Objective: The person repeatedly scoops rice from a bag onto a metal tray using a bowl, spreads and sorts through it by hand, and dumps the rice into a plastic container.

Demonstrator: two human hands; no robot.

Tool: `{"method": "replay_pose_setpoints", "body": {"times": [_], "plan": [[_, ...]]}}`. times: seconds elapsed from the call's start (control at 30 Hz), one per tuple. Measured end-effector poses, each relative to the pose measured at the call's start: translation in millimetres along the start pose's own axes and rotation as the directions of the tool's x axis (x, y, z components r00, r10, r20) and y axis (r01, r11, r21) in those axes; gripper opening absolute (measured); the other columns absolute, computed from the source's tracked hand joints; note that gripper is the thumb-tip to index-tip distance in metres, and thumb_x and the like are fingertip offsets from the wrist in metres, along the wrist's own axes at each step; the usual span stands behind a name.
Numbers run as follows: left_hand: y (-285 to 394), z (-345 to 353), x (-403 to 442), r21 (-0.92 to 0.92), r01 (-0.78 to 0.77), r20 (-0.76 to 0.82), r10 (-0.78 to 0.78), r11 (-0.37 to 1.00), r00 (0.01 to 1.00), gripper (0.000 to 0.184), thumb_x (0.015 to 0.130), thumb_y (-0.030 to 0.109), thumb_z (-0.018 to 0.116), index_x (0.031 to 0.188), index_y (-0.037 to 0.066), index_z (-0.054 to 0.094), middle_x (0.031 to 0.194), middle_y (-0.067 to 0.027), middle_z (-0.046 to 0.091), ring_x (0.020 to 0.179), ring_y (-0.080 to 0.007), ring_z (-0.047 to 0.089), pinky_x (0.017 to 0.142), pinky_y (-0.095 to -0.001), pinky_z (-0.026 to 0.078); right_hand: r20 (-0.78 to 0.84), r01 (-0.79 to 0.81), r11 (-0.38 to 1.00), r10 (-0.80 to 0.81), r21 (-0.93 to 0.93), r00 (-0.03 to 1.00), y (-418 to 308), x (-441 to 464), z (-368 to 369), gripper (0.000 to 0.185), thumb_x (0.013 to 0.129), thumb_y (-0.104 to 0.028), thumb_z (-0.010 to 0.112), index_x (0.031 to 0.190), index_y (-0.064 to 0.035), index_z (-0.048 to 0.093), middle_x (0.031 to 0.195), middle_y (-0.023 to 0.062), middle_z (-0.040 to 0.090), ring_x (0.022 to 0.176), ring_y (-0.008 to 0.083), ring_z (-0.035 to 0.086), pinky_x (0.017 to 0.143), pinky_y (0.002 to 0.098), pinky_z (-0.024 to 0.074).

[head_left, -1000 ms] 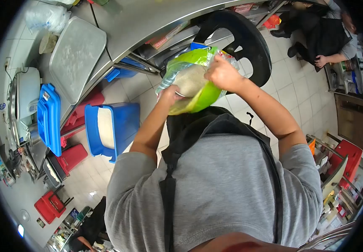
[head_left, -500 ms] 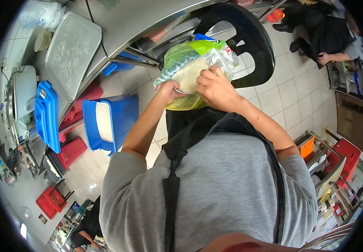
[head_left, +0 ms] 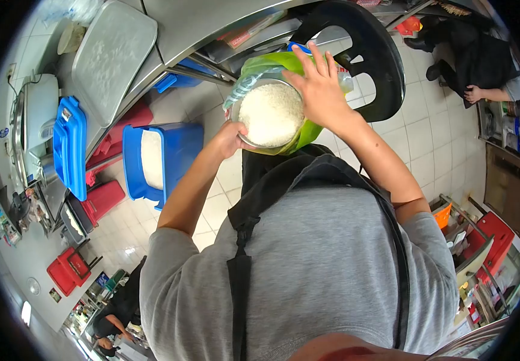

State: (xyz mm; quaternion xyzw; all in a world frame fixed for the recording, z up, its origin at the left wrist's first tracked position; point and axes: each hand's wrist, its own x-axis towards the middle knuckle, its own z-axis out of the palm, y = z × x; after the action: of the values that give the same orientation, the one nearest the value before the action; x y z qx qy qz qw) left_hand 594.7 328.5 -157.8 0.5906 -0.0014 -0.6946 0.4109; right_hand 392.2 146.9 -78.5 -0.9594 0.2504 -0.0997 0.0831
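White rice (head_left: 270,114) fills a round metal bowl (head_left: 236,114) in front of my body. My left hand (head_left: 231,139) is closed on the bowl's near left rim, its thumb on the inner side. Fingers spread, my right hand (head_left: 323,90) lies over the right edge of the bowl, where a green plastic bag (head_left: 275,61) shows. The bag surrounds the bowl at the back and along the right; how much of it lies under the bowl is hidden.
A blue bin (head_left: 182,150) with white contents stands on the tiled floor at left, near its blue lid (head_left: 69,147). A black chair (head_left: 386,78) is just beyond the bag. A grey tray (head_left: 115,54) lies on the steel counter (head_left: 191,24). Two other people are nearby.
The bowl of rice now shows fully, where the bag partly covered it before. My right hand has opened and moved up and right. The bag's edge sits lower around the bowl.
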Motion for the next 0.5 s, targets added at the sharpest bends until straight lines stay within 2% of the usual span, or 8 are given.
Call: {"method": "replay_pose_setpoints", "body": {"times": [0.07,0.13,0.23,0.3,0.37,0.43,0.5], "plan": [[0.6,-2.2,-5.0,-0.025,-0.012,-0.012,0.011,1.0,1.0,0.057,0.074,0.0,0.049,0.13,-0.008,0.046,0.114,-0.0235,0.064,0.091,-0.0383,0.07,0.072,-0.0523,0.062,0.041,0.003,1.0,-0.002,-0.02,0.999,3.7,3.4,1.4,0.057,0.073,-0.006,0.068,0.129,-0.0146,0.065,0.155,0.0183,0.033,0.147,0.0416,0.021,0.12,0.0589,0.0139],[3.5,-11.8,-9.4,0.059,0.037,0.012,-0.037,0.998,0.999,0.051,0.075,0.003,0.049,0.124,-0.01,0.052,0.106,-0.0228,0.068,0.087,-0.0359,0.071,0.07,-0.0509,0.062,0.08,0.009,0.999,-0.006,-0.04,0.997,8.0,6.8,5.3,0.06,0.074,-0.007,0.07,0.133,-0.0167,0.063,0.155,0.018,0.033,0.148,0.0414,0.02,0.12,0.0589,0.0132],[9.4,-12.3,-24.3,0.086,0.02,0.036,-0.024,0.996,0.999,0.047,0.074,0.005,0.052,0.117,-0.011,0.057,0.102,-0.0215,0.069,0.084,-0.0349,0.071,0.069,-0.0494,0.062,0.097,-0.002,1.0,0.002,-0.004,0.995,14.4,10.4,14.8,0.065,0.077,-0.013,0.074,0.139,-0.0187,0.058,0.156,0.0176,0.032,0.149,0.041,0.018,0.12,0.0593,0.0124],[9.7,-16.3,-30.7,0.087,0.018,0.046,-0.022,0.996,0.999,0.048,0.073,0.005,0.053,0.117,-0.011,0.058,0.102,-0.0211,0.069,0.084,-0.0344,0.071,0.069,-0.0489,0.062,0.111,-0.009,1.0,0.007,0.017,0.994,16.9,15.3,18.4,0.07,0.077,-0.026,0.079,0.142,-0.0202,0.054,0.157,0.0174,0.03,0.15,0.0405,0.016,0.12,0.0595,0.0115],[13.5,-22.7,-42.5,0.085,-0.009,0.038,0.006,0.996,0.999,0.048,0.072,0.006,0.054,0.117,-0.01,0.058,0.102,-0.0207,0.069,0.084,-0.0338,0.071,0.068,-0.0485,0.062,0.09,-0.017,1.0,0.015,0.024,0.996,17.6,17.7,18.6,0.073,0.075,-0.03,0.081,0.142,-0.0204,0.054,0.158,0.0175,0.029,0.15,0.0405,0.016,0.12,0.06,0.0119],[17.0,-26.8,-56.2,-0.007,0.016,0.08,-0.015,1.0,0.997,0.051,0.07,0.006,0.054,0.119,-0.009,0.059,0.103,-0.0193,0.07,0.084,-0.0331,0.071,0.069,-0.0483,0.062,0.024,-0.027,1.0,0.027,0.003,0.999,20.1,21.6,22.3,0.078,0.071,-0.038,0.084,0.141,-0.0193,0.055,0.158,0.0177,0.029,0.149,0.0405,0.017,0.119,0.0617,0.0139],[23.0,-33.2,-75.0,-0.105,-0.004,0.048,0.009,0.994,0.999,0.057,0.067,0.008,0.057,0.122,-0.007,0.058,0.103,-0.0185,0.07,0.079,-0.0307,0.07,0.063,-0.0437,0.06,-0.003,0.005,0.999,-0.005,0.04,1.0,16.3,22.5,12.9,0.063,0.074,-0.015,0.076,0.135,-0.0145,0.06,0.157,0.0188,0.03,0.148,0.0422,0.019,0.117,0.0631,0.017]]}}
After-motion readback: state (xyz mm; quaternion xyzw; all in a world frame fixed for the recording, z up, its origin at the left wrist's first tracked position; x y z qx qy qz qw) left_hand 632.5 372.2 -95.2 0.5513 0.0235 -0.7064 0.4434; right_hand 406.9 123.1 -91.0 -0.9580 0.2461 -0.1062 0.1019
